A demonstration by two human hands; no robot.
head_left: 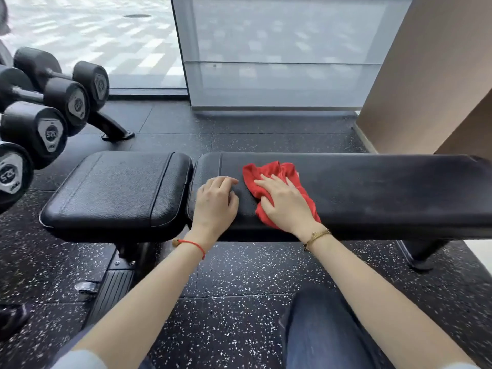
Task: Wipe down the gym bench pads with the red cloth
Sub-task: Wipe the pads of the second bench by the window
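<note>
Your right hand [285,201] lies flat on the red cloth [277,177], fingers spread and fairly straight, pressing it onto the long back pad [386,193] of the bench. Cloth is bunched; most of it shows beyond your fingertips and along the outer edge of the hand, and a strip shows beside your thumb. Gold bracelet [316,235] on that wrist.

Your left hand [217,201] rests on the same pad, just beside the right hand and apart from the cloth. Fingers loosely curled, tips on the vinyl, holding nothing. Red string bracelet [191,245] on that wrist. A narrow strip of bare pad separates the two hands.

Just to the left of your left hand: a gap, then the shorter seat pad [117,190], black, stitched, nothing on it. Right of your right hand the back pad runs on to the frame edge, surface slightly dull.

Below your forearms: the bench frame [133,251] and a ribbed foot plate [111,291] on speckled black rubber floor [239,288]. Your knee in dark jeans [319,328] sits under the right forearm.

Far left of your left hand: dumbbells [50,113] racked in a row, end caps facing you. Beyond both hands: glass wall [279,54], with a tan panel [426,75] to its right.
</note>
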